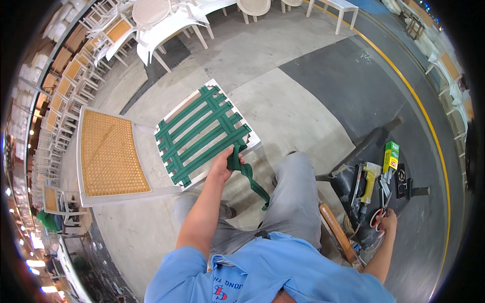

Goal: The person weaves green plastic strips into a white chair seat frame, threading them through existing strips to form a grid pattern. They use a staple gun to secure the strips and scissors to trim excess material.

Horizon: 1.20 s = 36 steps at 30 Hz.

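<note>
In front of me on the left is a white chair frame [255, 132] with a woven cane back [113, 154]. Green webbing straps [194, 126] cross its seat opening, several one way and a few the other. My left hand [225, 164] is closed on a loose green strap [246, 172] at the near corner of the seat; its tail dangles beside my knee. Off to the right, my right hand [388, 222] grips the red-handled scissors [376, 219] at the edge of a black work stand [348, 174]. The scissors' blades point away from me.
On the stand lie a yellow staple gun [371, 183] with a hose, a green box [391, 154], staple strips [385, 186] and a dark case [401, 181]. A wooden bar [337, 230] stands by my right thigh. White chairs [63, 91] line the left; covered tables [169, 35] stand beyond.
</note>
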Motion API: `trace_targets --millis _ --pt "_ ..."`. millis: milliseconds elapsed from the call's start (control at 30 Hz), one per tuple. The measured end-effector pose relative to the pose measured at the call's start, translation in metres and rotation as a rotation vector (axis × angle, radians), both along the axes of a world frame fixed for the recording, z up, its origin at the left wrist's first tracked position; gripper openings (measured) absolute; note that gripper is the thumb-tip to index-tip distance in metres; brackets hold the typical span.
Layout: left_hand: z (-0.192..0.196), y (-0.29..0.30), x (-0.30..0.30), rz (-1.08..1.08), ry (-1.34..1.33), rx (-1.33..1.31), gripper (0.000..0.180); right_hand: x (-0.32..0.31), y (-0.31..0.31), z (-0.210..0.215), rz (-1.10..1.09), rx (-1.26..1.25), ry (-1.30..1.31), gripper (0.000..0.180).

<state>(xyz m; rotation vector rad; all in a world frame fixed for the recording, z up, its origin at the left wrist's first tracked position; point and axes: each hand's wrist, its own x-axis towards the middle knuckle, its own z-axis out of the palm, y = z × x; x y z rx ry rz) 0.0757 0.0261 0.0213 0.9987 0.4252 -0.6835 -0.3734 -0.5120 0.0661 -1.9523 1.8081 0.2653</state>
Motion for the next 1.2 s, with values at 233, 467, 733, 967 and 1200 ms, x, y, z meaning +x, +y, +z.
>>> trace_targets --millis 233,467,733,967,1200 --pt "0.012 0.01 0.021 0.022 -0.006 0.0 0.026 0.001 0.011 -0.006 0.074 -0.117 0.011 0.041" --pt "0.009 0.019 0.023 0.022 0.008 -0.011 0.024 0.03 0.052 0.048 -0.378 0.289 -1.062 0.037" --pt "0.006 0.022 0.027 0.026 0.004 -0.029 0.021 0.279 0.139 0.063 1.045 0.031 -0.858 0.06" --pt "0.013 0.024 0.025 0.057 0.011 0.063 0.027 0.444 0.237 0.029 1.91 -0.087 -0.42 0.051" --pt "0.019 0.022 0.037 -0.005 -0.026 0.117 0.028 0.497 0.256 -0.02 2.2 -0.127 -0.296 0.047"
